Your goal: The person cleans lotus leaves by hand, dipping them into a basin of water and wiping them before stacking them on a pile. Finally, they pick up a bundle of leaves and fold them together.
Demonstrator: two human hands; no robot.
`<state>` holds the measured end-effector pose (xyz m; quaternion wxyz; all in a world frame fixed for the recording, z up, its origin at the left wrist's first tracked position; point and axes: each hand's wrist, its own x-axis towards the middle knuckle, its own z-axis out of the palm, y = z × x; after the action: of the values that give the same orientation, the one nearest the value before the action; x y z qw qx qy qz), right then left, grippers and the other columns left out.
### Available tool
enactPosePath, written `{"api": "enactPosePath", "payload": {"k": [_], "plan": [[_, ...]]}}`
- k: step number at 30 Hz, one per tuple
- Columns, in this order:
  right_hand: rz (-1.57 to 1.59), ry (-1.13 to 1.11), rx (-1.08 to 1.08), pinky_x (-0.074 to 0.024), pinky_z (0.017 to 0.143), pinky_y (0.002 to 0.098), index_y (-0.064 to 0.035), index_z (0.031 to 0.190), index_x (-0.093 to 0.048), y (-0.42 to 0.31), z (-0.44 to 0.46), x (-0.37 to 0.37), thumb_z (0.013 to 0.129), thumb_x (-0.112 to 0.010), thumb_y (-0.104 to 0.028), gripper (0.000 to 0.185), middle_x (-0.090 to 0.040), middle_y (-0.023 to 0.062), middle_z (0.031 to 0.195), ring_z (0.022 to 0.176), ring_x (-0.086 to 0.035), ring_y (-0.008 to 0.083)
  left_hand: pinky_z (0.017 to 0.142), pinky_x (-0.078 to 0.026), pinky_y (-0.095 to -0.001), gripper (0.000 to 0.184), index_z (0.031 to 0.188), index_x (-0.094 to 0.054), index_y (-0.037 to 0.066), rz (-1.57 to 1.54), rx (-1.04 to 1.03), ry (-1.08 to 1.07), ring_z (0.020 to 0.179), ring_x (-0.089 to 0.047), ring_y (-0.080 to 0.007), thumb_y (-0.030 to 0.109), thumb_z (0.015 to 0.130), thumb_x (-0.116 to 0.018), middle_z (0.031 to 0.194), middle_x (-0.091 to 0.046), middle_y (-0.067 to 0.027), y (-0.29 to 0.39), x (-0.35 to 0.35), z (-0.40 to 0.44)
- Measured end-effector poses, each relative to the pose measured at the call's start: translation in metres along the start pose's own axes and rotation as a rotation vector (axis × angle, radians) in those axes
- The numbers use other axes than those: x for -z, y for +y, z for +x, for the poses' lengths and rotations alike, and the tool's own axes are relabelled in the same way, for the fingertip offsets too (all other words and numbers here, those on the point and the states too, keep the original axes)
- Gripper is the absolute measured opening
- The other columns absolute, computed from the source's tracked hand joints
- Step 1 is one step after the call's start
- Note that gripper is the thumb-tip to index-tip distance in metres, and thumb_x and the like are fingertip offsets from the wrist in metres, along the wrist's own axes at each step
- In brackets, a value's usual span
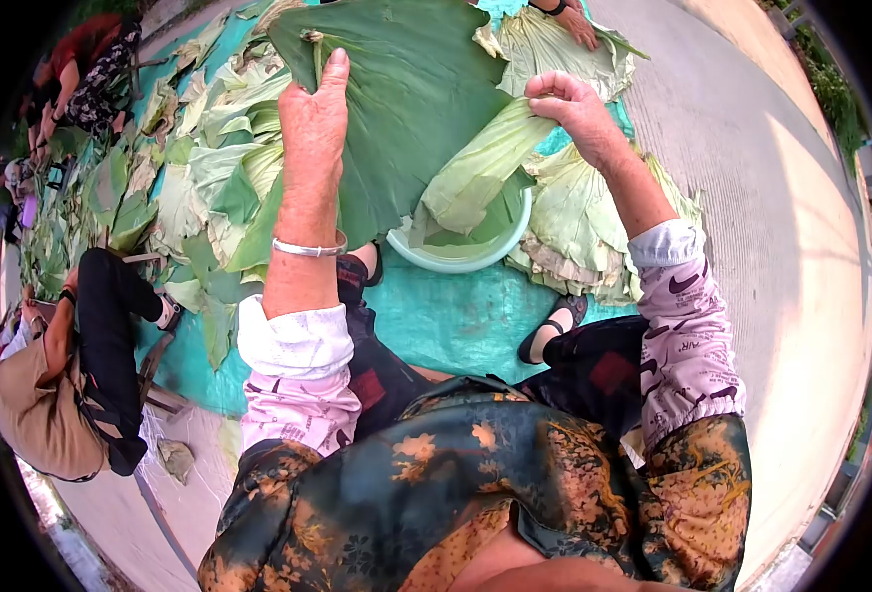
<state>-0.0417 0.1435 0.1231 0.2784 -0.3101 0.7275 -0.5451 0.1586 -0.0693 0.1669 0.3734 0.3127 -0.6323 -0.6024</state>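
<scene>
A large dark green leaf hangs from my left hand, whose thumb and fingers are closed on it near its stem. My right hand pinches the end of a paler, folded leaf, which slants down to the left. The lower end of this pale leaf hangs over a light green basin between my feet. Part of the basin's inside is hidden by the leaves. Right of the basin lies a stack of pale leaves.
Many loose leaves cover the teal sheet on the left. Across from me, a co-worker's hand rests on more leaves. Another person sits at the left, with others farther back. Bare pavement runs along the right.
</scene>
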Motion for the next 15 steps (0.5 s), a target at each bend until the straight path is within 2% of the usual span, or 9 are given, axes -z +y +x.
{"api": "enactPosePath", "payload": {"k": [2, 3, 4, 7, 8, 11, 12, 14, 15], "plan": [[-0.086, -0.026, 0.017, -0.0412, 0.083, 0.0242, -0.0051, 0.107, -0.057, 0.017, 0.000, -0.002, 0.078, -0.059, -0.007, 0.029, -0.057, 0.0022, 0.097, 0.090, -0.052, 0.0108, 0.072, -0.044, -0.0289, 0.079, 0.099, -0.048, -0.018, 0.069, -0.047, 0.140, 0.079, -0.052, -0.0201, 0.052, 0.070, -0.073, 0.089, -0.056, -0.0141, 0.008, 0.007, 0.000], [-0.129, -0.040, 0.021, -0.0408, 0.085, 0.0251, -0.0051, 0.111, -0.056, 0.022, -0.003, -0.003, 0.078, -0.058, -0.007, 0.033, -0.056, 0.0030, 0.099, 0.092, -0.052, 0.0114, 0.070, -0.043, -0.0296, 0.074, 0.095, -0.050, -0.017, 0.067, -0.131, 0.159, 0.076, -0.050, -0.0181, 0.049, 0.071, -0.073, 0.084, -0.056, -0.0129, 0.008, 0.010, 0.002], [-0.080, -0.073, -0.032, -0.0395, 0.089, 0.0278, -0.0045, 0.119, -0.052, 0.027, -0.006, -0.006, 0.077, -0.059, -0.006, 0.043, -0.055, 0.0061, 0.109, 0.100, -0.051, 0.0147, 0.069, -0.043, -0.0299, 0.072, 0.094, -0.050, -0.016, 0.066, -0.095, 0.175, 0.076, -0.049, -0.0174, 0.048, 0.072, -0.073, 0.083, -0.056, -0.0128, 0.008, 0.013, 0.005], [-0.165, -0.068, 0.045, -0.0385, 0.092, 0.0297, -0.0036, 0.122, -0.050, 0.072, -0.006, -0.012, 0.077, -0.059, -0.005, 0.047, -0.054, 0.0087, 0.116, 0.107, -0.049, 0.0172, 0.070, -0.043, -0.0301, 0.068, 0.094, -0.051, -0.016, 0.107, -0.043, 0.241, 0.077, -0.048, -0.0160, 0.044, 0.073, -0.073, 0.083, -0.057, -0.0128, -0.011, 0.026, 0.025], [-0.211, -0.039, -0.018, -0.0400, 0.091, 0.0308, -0.0016, 0.121, -0.051, 0.097, -0.003, -0.010, 0.075, -0.061, -0.006, 0.047, -0.056, 0.0119, 0.115, 0.106, -0.052, 0.0196, 0.070, -0.042, -0.0301, 0.067, 0.095, -0.051, -0.017, 0.127, -0.036, 0.262, 0.077, -0.048, -0.0157, 0.043, 0.073, -0.073, 0.083, -0.058, -0.0127, -0.018, 0.030, 0.028], [-0.636, -0.006, -0.148, -0.0452, 0.084, 0.0318, 0.0002, 0.113, -0.056, 0.158, 0.001, -0.005, 0.073, -0.064, -0.008, 0.042, -0.062, 0.0147, 0.101, 0.093, -0.059, 0.0228, 0.076, -0.043, -0.0297, 0.070, 0.100, -0.048, -0.018, 0.003, -0.134, 0.187, 0.081, -0.051, -0.0176, 0.041, 0.073, -0.074, 0.090, -0.058, -0.0155, -0.004, 0.027, 0.019], [-0.703, -0.018, -0.172, -0.0464, 0.082, 0.0326, 0.0004, 0.109, -0.058, 0.171, 0.001, -0.001, 0.072, -0.064, -0.009, 0.039, -0.063, 0.0156, 0.097, 0.089, -0.060, 0.0242, 0.056, -0.044, -0.0292, 0.035, 0.093, -0.063, -0.004, 0.044, -0.177, 0.189, 0.063, -0.053, -0.0126, 0.029, 0.084, -0.062, 0.076, -0.061, -0.0060, 0.017, 0.017, -0.001], [-0.838, -0.055, -0.229, -0.0488, 0.077, 0.0342, 0.0007, 0.102, -0.062, 0.196, 0.001, 0.000, 0.070, -0.065, -0.011, 0.034, -0.065, 0.0174, 0.088, 0.081, -0.063, 0.0269, 0.055, -0.043, -0.0299, 0.036, 0.090, -0.063, -0.004, 0.035, -0.162, 0.193, 0.061, -0.052, -0.0124, 0.031, 0.084, -0.062, 0.073, -0.060, -0.0055, 0.022, 0.020, 0.000], [-0.878, -0.043, -0.163, -0.0500, 0.073, 0.0358, -0.0001, 0.097, -0.064, 0.201, -0.002, 0.000, 0.068, -0.064, -0.011, 0.031, -0.065, 0.0188, 0.084, 0.078, -0.064, 0.0280, 0.054, -0.042, -0.0302, 0.036, 0.089, -0.063, -0.004, 0.034, -0.147, 0.195, 0.061, -0.051, -0.0122, 0.032, 0.084, -0.062, 0.072, -0.060, -0.0052, 0.022, 0.019, -0.002]]}}
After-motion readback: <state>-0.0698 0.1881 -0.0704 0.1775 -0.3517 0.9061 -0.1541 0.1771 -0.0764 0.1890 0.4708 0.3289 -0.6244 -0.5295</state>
